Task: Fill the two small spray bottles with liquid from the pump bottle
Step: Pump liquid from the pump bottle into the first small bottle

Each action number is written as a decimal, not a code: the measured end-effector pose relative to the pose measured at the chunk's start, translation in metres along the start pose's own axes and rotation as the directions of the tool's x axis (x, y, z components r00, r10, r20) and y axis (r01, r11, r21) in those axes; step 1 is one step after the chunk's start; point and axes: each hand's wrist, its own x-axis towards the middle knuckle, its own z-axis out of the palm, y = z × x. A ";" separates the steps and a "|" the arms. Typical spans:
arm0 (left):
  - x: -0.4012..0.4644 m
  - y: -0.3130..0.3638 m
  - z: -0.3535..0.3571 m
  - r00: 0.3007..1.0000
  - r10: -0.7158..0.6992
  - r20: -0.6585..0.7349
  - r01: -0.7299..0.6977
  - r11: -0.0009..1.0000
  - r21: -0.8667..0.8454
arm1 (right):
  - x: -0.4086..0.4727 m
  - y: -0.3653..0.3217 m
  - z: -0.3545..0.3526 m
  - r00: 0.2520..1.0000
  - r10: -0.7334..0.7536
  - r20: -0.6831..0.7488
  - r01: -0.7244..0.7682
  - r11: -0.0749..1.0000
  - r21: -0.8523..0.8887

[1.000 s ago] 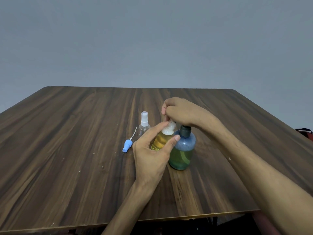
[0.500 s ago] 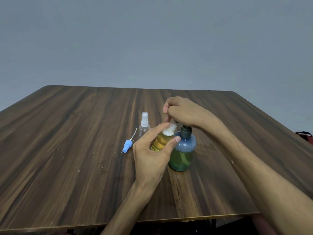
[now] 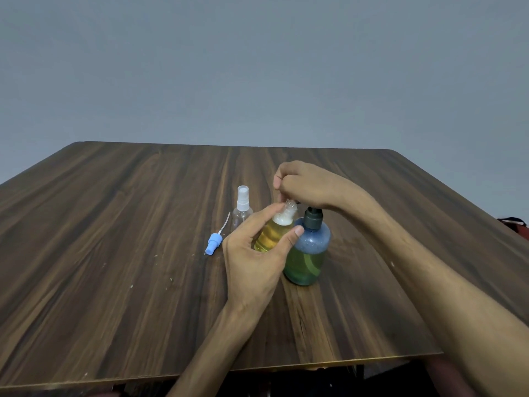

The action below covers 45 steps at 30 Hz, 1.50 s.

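My left hand (image 3: 254, 253) grips a small spray bottle (image 3: 273, 233) without its cap, nearly full of yellow liquid with white foam at its neck. It is tilted against the blue pump bottle (image 3: 307, 253), which stands on the table about half full of greenish liquid. My right hand (image 3: 306, 186) is closed over the pump head, whose spout sits right at the small bottle's open neck. A second small spray bottle (image 3: 242, 210), clear and empty-looking with a white sprayer on, stands just left. A loose blue sprayer cap (image 3: 214, 243) with its dip tube lies further left.
Everything sits on a dark wooden table (image 3: 114, 282) whose front edge runs near the bottom of the view. A grey wall is behind it. A dark and red object (image 3: 516, 224) shows past the table's right edge.
Both hands and the bottles keep their places. The small held bottle stays at the spout, with foam showing at its neck.
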 end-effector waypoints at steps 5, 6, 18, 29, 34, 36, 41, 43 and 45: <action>0.001 0.002 0.000 1.000 -0.014 -0.002 0.014 1.000 0.002 | 0.001 -0.001 0.004 1.000 0.016 0.018 -0.015 0.999 -0.048; 0.001 0.001 0.000 1.000 -0.011 -0.002 0.011 1.000 0.001 | 0.000 -0.001 0.003 1.000 0.009 0.011 -0.009 0.999 -0.046; 0.000 0.004 0.002 1.000 -0.005 -0.004 0.005 1.000 0.002 | -0.002 -0.001 0.000 1.000 -0.016 -0.012 0.017 0.999 0.035; 0.000 0.009 0.001 1.000 -0.023 -0.010 0.023 1.000 -0.007 | 0.004 0.001 0.002 0.999 0.016 0.030 -0.014 0.998 -0.058; 0.000 0.006 0.001 1.000 -0.021 -0.017 0.021 1.000 0.001 | 0.003 0.001 0.000 1.000 -0.007 -0.003 0.007 1.000 -0.020; 0.000 0.005 0.002 1.000 -0.024 -0.005 0.024 1.000 0.006 | 0.003 0.003 0.001 1.000 0.005 0.000 -0.005 1.000 -0.012; 0.001 0.004 0.000 1.000 -0.001 -0.005 0.001 1.000 0.006 | 0.003 0.002 -0.001 1.000 -0.018 -0.006 0.018 1.000 -0.021; 0.001 0.003 0.001 1.000 -0.008 -0.001 0.008 1.000 0.006 | 0.003 0.002 -0.002 1.000 -0.021 -0.010 0.021 1.000 0.003; 0.001 0.002 0.001 1.000 -0.010 -0.002 0.010 1.000 0.008 | 0.004 0.003 0.002 1.000 0.000 0.002 0.000 1.000 -0.010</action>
